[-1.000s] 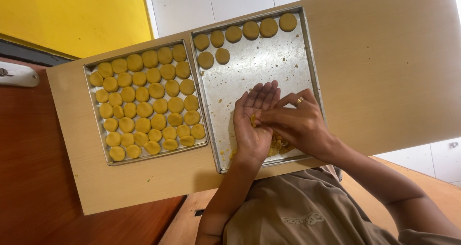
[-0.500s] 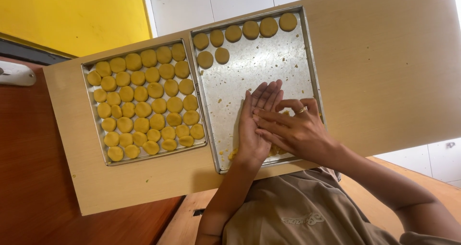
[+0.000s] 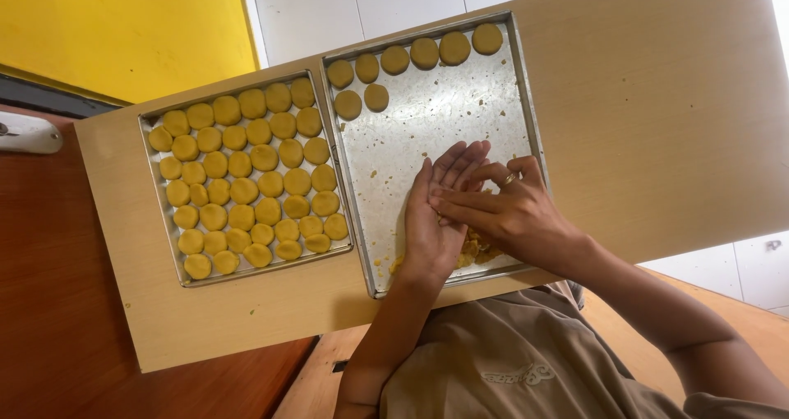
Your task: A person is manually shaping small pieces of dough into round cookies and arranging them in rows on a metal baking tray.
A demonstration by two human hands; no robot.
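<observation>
Palms pressed together, left hand (image 3: pixel 436 218) against right hand (image 3: pixel 509 214), dough hidden between; yellow dough heap (image 3: pixel 472 250) beneath, on sparse metal tray (image 3: pixel 444 115); full tray (image 3: pixel 162 246) beside it.

A small baking workroom, likely a home or cottage kitchen: two square metal baking trays sit side by side on a pale wooden board (image 3: pixel 657 123) laid across a reddish-brown table (image 3: pixel 57 304). The left tray (image 3: pixel 160 222), near the board's left edge, is packed with rows of round yellow dough pieces (image 3: pixel 246 185); the right tray (image 3: pixel 518 98), dusted with crumbs, carries a short row along its far rim and a heap of loose dough (image 3: pixel 472 250) at its near edge. White wall tiles (image 3: pixel 329 8) and a bright yellow painted wall (image 3: pixel 123 25) run behind the board's far edge.
</observation>
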